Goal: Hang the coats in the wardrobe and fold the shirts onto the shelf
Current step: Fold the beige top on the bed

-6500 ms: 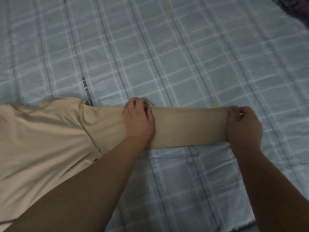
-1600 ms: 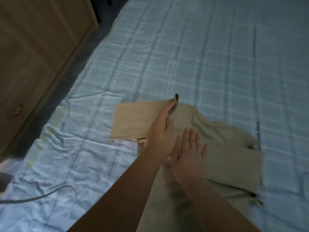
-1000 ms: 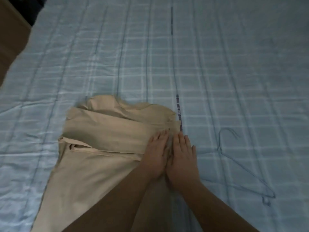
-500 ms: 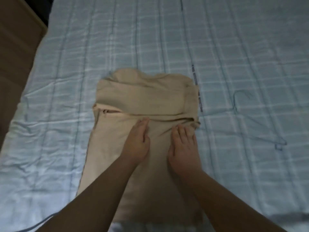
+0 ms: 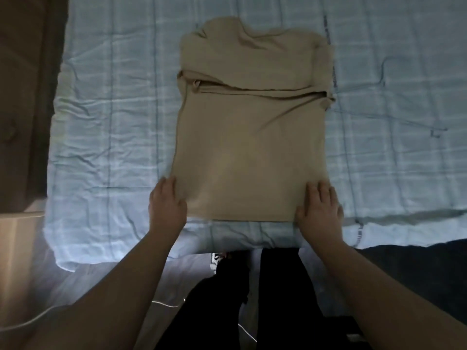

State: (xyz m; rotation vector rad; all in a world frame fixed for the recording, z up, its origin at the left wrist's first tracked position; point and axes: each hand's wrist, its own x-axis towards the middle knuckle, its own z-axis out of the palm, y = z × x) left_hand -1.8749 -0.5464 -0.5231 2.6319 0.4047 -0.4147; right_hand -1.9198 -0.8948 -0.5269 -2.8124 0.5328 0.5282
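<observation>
A beige shirt lies flat on the blue checked bed sheet, with its sleeves folded across its upper part. Its hem is near the bed's front edge. My left hand lies at the lower left corner of the shirt, fingers straight along its edge and thumb on the cloth. My right hand rests flat on the lower right corner, fingers spread on the fabric. Neither hand visibly grips the cloth.
A thin wire hanger lies on the sheet just right of the shirt. Wooden wardrobe fronts stand along the left side of the bed. My dark-trousered legs and a white cable are below the bed edge.
Both hands have slid down the shirt from its middle to the two bottom corners, spreading apart. The view has pulled back, and the bed edge and floor now show.
</observation>
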